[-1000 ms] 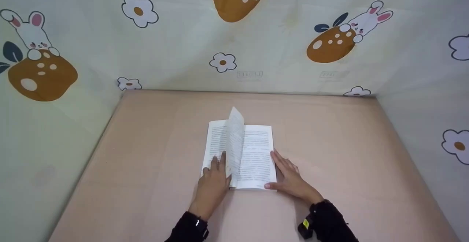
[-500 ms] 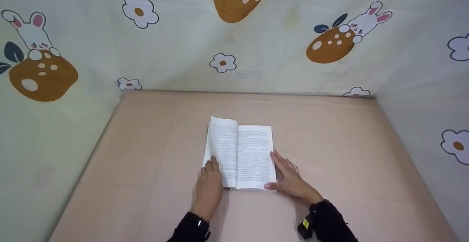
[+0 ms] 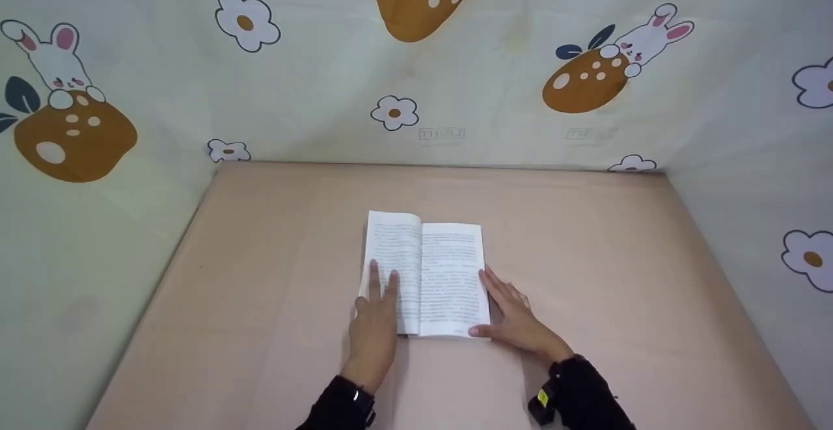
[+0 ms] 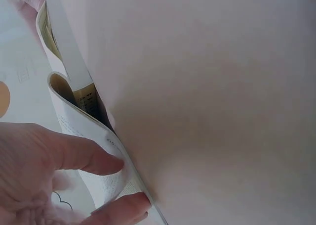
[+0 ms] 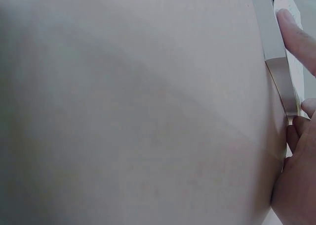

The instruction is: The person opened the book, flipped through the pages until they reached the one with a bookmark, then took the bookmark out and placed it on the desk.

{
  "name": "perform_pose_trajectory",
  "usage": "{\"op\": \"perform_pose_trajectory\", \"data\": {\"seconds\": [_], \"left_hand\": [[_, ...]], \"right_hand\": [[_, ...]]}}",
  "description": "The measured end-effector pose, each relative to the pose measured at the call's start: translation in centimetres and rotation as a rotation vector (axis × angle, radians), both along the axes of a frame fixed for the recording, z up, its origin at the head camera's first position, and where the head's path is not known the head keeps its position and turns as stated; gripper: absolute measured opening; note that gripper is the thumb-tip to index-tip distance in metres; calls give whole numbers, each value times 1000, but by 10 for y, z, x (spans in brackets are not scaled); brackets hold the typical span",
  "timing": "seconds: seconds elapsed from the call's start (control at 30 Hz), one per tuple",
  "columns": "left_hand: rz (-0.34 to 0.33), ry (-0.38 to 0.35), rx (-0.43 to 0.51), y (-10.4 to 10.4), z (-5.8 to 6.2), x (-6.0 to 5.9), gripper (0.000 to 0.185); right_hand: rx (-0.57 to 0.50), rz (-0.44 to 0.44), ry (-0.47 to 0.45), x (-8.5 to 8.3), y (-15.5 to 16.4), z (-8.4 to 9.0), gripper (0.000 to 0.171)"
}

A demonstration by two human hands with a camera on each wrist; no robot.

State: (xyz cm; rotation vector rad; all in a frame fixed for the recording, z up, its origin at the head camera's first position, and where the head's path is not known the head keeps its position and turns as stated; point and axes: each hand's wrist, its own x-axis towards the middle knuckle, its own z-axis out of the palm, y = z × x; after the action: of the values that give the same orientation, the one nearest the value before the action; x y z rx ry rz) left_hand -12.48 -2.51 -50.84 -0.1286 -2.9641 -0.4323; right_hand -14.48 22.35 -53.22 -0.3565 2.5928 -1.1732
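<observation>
An open book [image 3: 452, 280] with printed pages lies on the table, its left pages bowed up near the spine. My left hand [image 3: 373, 335] rests on the left page, index and middle fingers stretched out along it. In the left wrist view, the thumb [image 4: 94, 158] lies on the curved page and a fingertip is close to the outer edge. My right hand [image 3: 517, 319] holds the book's right edge, thumb on the lower corner of the page. In the right wrist view, its other fingers [image 5: 295, 131] bend against the book's side.
The light pink-brown table [image 3: 260, 254] stretches around the book on all sides. Pale walls [image 3: 312, 92] printed with rabbits, fruit and flowers stand behind it and at both sides. Black bands with devices [image 3: 543, 404] sit on the wrists.
A raised page has swung from upright over the spine to the left and now lies down. My left hand moved from under it onto its surface, fingers straightened. The right hand stayed put.
</observation>
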Motion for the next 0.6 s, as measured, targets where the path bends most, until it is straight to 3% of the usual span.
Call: {"op": "perform_pose_trajectory", "data": {"seconds": [0.27, 0.43, 0.6], "left_hand": [[-80, 116, -204, -4, 1, 4, 46], [-114, 234, -203, -2, -1, 3, 40], [-105, 246, -203, 1, -3, 4, 40]], "right_hand": [[8, 3, -15, 0, 0, 0, 105], [8, 1, 7, 0, 1, 0, 104], [12, 12, 3, 0, 1, 0, 104]]}}
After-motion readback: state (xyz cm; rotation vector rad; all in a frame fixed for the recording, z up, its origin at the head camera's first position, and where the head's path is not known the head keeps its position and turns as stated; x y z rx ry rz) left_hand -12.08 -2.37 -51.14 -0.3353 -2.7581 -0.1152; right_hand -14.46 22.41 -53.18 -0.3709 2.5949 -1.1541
